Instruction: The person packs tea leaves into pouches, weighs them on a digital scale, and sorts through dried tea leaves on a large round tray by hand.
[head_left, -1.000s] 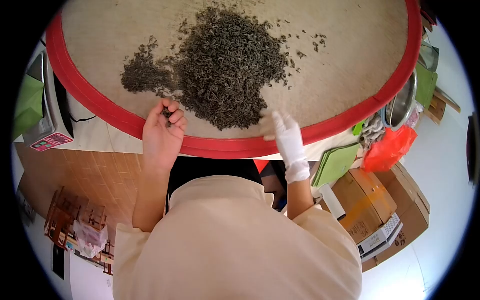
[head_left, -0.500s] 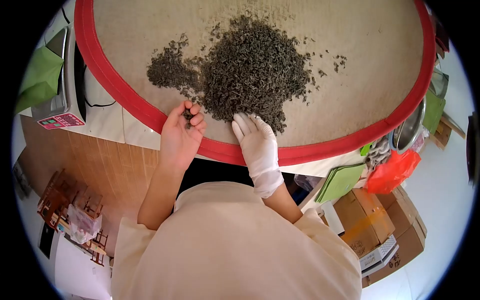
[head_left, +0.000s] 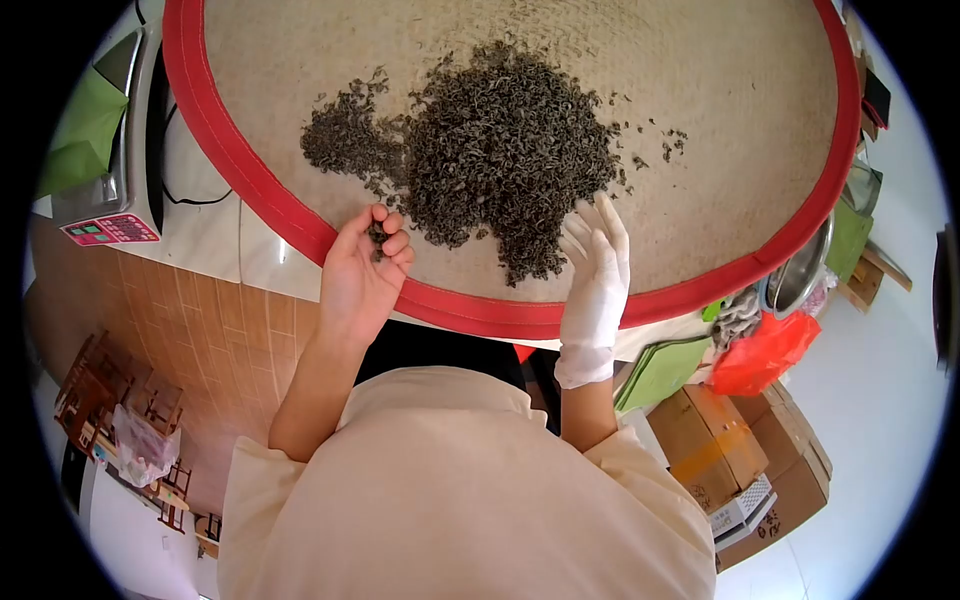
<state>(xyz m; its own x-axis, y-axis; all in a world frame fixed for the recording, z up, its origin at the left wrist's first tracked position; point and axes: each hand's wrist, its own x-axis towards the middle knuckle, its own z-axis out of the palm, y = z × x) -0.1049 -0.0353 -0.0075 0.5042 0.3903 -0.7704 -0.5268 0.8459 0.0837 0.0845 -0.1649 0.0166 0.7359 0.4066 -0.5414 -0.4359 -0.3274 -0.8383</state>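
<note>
A large heap of dark, curled dried tea leaves (head_left: 510, 150) lies on a wide, round tan tray with a red cloth rim (head_left: 475, 313). A smaller, finer pile (head_left: 345, 135) adjoins it on the left. My left hand (head_left: 362, 275) is bare and palm up above the near rim, its fingers curled around a small clump of tea leaves (head_left: 378, 238). In a white glove, my right hand (head_left: 596, 275) is at the heap's lower right side, fingers stretched out and nothing seen in them. Whether its fingertips touch the leaves is hard to tell.
A scale (head_left: 112, 225) with a pink label and a green bag (head_left: 85, 135) stands at the left. On the right are a metal bowl (head_left: 800, 265), a red plastic bag (head_left: 765, 352), green packets (head_left: 663, 370) and cardboard boxes (head_left: 710, 432).
My right hand has moved right, from the heap's near edge to its lower right side, and its fingers now point up. The leaves at the near edge have shifted. My left hand stays put.
</note>
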